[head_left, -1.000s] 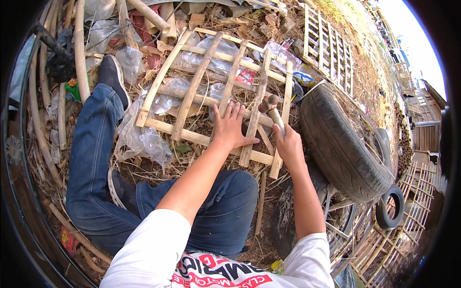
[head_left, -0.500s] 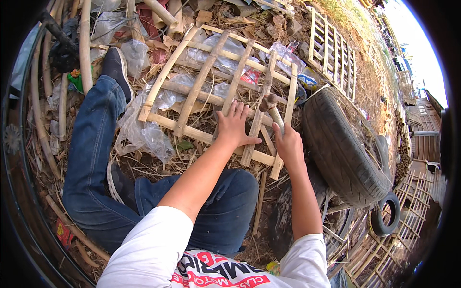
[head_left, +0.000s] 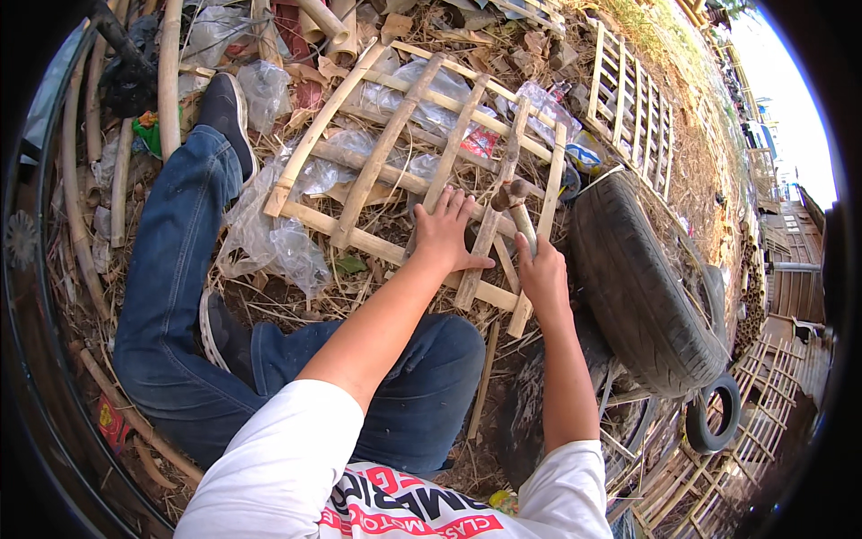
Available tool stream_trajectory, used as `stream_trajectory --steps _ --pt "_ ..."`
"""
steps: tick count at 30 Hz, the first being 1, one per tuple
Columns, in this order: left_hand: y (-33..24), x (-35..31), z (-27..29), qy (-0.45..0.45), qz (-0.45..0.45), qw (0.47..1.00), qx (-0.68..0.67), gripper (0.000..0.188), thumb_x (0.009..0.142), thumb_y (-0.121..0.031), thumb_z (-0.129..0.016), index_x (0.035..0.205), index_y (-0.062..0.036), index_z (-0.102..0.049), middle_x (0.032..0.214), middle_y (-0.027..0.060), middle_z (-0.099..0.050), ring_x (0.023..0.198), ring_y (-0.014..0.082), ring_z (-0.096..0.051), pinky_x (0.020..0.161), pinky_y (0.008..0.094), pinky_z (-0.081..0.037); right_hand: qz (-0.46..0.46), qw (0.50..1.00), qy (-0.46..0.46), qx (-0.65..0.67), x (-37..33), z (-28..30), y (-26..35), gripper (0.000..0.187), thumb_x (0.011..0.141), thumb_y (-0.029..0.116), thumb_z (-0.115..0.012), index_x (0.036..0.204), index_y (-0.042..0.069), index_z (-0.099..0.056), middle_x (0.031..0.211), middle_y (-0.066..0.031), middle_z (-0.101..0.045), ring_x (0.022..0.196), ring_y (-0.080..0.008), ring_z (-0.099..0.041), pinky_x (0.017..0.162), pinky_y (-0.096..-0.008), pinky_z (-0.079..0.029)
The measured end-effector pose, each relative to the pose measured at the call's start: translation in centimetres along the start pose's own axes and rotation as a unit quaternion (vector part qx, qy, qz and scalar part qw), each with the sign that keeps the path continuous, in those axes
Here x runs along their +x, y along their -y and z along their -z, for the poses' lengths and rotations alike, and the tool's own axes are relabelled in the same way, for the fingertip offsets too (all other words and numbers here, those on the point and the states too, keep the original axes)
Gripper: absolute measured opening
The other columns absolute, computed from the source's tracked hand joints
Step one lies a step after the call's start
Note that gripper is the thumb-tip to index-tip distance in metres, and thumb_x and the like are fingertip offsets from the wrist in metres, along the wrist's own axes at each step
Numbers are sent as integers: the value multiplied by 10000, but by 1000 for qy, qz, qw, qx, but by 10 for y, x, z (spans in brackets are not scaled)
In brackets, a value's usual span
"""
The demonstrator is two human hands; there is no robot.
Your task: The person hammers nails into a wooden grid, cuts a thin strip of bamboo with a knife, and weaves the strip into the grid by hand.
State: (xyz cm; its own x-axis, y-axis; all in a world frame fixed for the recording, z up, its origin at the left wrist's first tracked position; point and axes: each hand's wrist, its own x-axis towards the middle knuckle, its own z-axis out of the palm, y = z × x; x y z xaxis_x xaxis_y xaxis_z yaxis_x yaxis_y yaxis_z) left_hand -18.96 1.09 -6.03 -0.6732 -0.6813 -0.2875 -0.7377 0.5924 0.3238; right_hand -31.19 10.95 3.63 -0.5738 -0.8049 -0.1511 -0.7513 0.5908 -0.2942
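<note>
A bamboo lattice panel [head_left: 381, 157] lies in front of me, its slats crossing over and under, above dry litter and plastic. My left hand [head_left: 444, 235] rests on its near side, fingers stretched out and thumb spread toward the right. Wrapped round the pale handle of a hammer [head_left: 521, 222] is my right hand [head_left: 542, 274], over the panel's right edge. The rusty hammer head lies over one of the upright slats; whether it touches the wood I cannot tell.
A large tyre [head_left: 642, 287] stands right of the panel, with a smaller tyre [head_left: 714, 413] beyond. Another lattice panel [head_left: 631, 108] lies at the far right. Bamboo poles [head_left: 169, 81] line the left, and crumpled clear plastic [head_left: 274, 238] lies near my shoe [head_left: 224, 121].
The whole view has shifted slightly, the panel now a little to the right and lower. Both hands keep nearly the same places on the panel and hammer.
</note>
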Motion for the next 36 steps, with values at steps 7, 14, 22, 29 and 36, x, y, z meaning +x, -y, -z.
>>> stream_trajectory --steps 7,14,22,29,36 --pt "0 2 4 20 -1 1000 -7 1280 560 -907 -544 1535 -160 -183 1601 21 -159 1481 187 -85 1051 587 -262 -7 1000 8 -23 3 -7 -6 429 945 399 -541 985 -22 -616 867 -303 -629 876 -495 -588 731 -524 -474" --pt "2 3 0 15 3 1000 4 1284 561 -921 -520 1540 -169 -167 1605 16 -146 1483 186 -70 1042 575 -272 0 999 12 -38 0 2 4 449 946 421 -534 925 -24 -597 867 -298 -628 880 -485 -591 727 -524 -471" --pt "1 1 4 30 0 1000 10 1290 557 -934 -502 1543 -177 -157 1608 11 -135 1483 179 -61 1029 554 -282 -2 999 4 -43 -1 -5 -7 450 947 417 -538 933 -28 -603 871 -298 -633 866 -490 -594 723 -524 -473" --pt "2 -1 -1 2 -6 1000 19 1267 582 -929 -480 1538 -156 -177 1600 52 -180 1482 192 -116 982 571 -319 -4 999 19 -40 -3 9 4 452 945 412 -542 895 -34 -597 846 -287 -636 873 -487 -593 725 -510 -476" --pt "0 1 2 23 -10 1000 5 1281 566 -938 -482 1542 -173 -160 1604 30 -156 1483 179 -78 1020 556 -281 5 998 9 -57 0 -8 -17 459 944 434 -529 956 -19 -601 845 -297 -640 844 -485 -612 730 -527 -490"
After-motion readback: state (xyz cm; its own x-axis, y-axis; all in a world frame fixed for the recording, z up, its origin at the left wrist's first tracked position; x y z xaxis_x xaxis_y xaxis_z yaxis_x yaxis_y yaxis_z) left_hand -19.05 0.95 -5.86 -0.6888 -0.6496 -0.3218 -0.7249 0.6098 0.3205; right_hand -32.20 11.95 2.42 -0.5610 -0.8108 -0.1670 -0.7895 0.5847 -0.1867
